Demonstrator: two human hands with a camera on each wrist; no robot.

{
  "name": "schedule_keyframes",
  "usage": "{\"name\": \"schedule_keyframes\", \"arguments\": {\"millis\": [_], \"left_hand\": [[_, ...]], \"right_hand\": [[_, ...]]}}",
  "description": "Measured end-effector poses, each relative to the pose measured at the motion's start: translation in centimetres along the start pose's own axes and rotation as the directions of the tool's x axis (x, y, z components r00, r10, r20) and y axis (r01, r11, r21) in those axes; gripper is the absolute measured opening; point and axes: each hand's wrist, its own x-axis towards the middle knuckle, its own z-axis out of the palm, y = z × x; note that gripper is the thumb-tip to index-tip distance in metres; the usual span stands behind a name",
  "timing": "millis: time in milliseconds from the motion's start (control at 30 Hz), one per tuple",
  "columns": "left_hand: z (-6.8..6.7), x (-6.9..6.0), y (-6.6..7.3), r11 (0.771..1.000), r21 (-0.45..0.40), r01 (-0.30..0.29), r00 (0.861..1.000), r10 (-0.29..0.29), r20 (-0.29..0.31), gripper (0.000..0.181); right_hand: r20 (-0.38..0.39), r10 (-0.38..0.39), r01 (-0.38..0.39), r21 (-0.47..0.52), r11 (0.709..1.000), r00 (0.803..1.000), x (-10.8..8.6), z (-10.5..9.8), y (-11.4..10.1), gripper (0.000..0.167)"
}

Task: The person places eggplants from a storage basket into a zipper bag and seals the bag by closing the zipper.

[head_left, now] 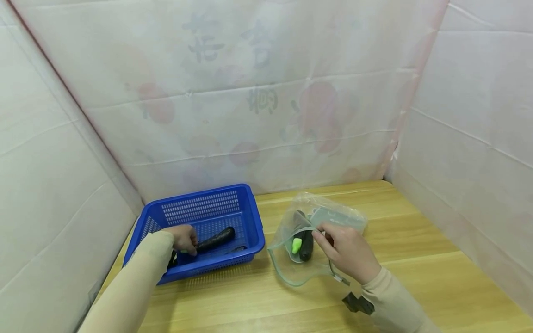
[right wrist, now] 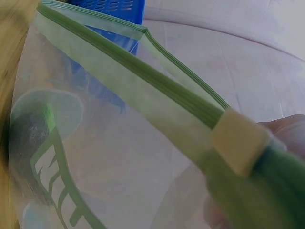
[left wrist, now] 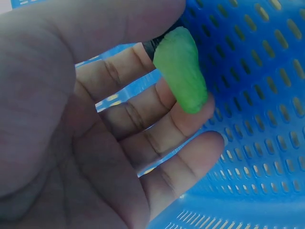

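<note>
My left hand (head_left: 183, 238) is inside the blue basket, its thumb and forefinger pinching a dark eggplant (head_left: 220, 237) near the stem end. The bright green stem (left wrist: 182, 69) shows in the left wrist view, in front of the other fingers. With my right hand (head_left: 347, 252) I grip the mouth edge of a clear zip bag (head_left: 354, 216), near its pale slider (right wrist: 240, 140). The bag's mouth gapes toward the front. In it lie dark eggplants (head_left: 306, 246), one with a green stem (head_left: 296, 245). The right fingertips are partly hidden by the bag in the right wrist view.
The blue basket (head_left: 200, 193) stands at the left on the wooden table (head_left: 416, 259). More dark pieces (head_left: 239, 249) lie inside along its front wall, partly hidden. White printed sheeting (head_left: 266, 115) encloses the back and sides. A black device (head_left: 358, 304) sits at my right wrist.
</note>
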Motion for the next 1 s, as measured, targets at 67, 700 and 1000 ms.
{"name": "schedule_keyframes", "arguments": {"millis": [67, 700, 1000], "left_hand": [[-0.1, -0.2, 0.0, 1.000, -0.024, 0.003, 1.000, -0.003, -0.007, 0.027], [-1.6, 0.0, 1.8, 0.993, 0.031, -0.113, 0.980, 0.117, -0.162, 0.020], [-2.5, 0.1, 2.9, 0.990, 0.037, -0.137, 0.971, 0.142, -0.192, 0.021]], "right_hand": [[-0.004, -0.004, 0.004, 0.000, 1.000, 1.000, 0.0, 0.0, 0.0, 0.016], [-0.001, 0.022, -0.022, 0.003, 1.000, 1.000, -0.6, -0.6, 1.4, 0.013], [-0.013, 0.012, -0.012, -0.009, 1.000, 1.000, -0.7, -0.9, 1.8, 0.013]]}}
